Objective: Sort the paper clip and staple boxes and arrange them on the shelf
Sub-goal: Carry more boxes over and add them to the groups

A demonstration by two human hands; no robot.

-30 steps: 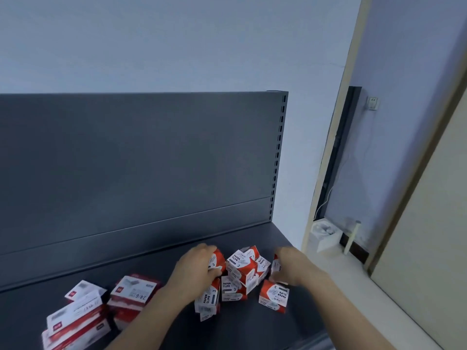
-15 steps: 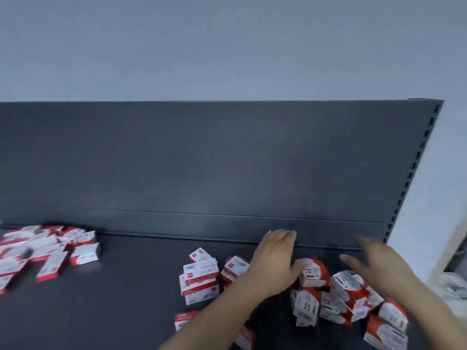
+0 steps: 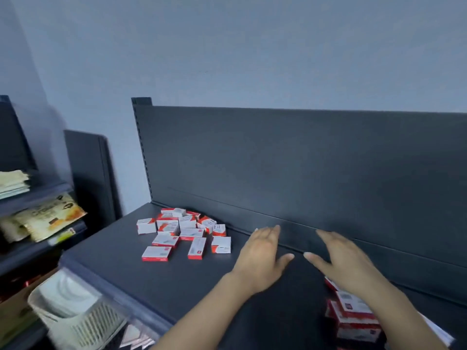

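The shelf deck (image 3: 151,286) is dark grey, with a matching back panel (image 3: 303,160) rising from its rear edge and a slotted upright (image 3: 142,152) at the rear left corner.

Left hand (image 3: 262,258): palm down, fingers straight and held together, thumb spread to the right. It grips nothing. It is above the deck near the rear edge, with its fingertips close to the foot of the back panel. The view does not show whether the palm touches the deck.

Right hand (image 3: 348,269): palm down, fingers extended and relaxed, thumb spread to the left. It grips nothing. It is just beside the left hand, and the two thumbs point toward each other without touching.

Task items:
- A loose group of red-and-white boxes (image 3: 183,231) lies at the rear left corner of the deck, well apart from both hands. Most lie flat and several overlap. The print is too blurred to tell paper clip boxes from staple boxes.
- A stack of red-and-white boxes (image 3: 353,317) sits near the front edge on the right, partly covered by the right forearm.

Left of the deck, a neighbouring shelf unit carries a yellow snack packet (image 3: 50,219). A white plastic basket (image 3: 75,322) sits below the deck's front left corner.
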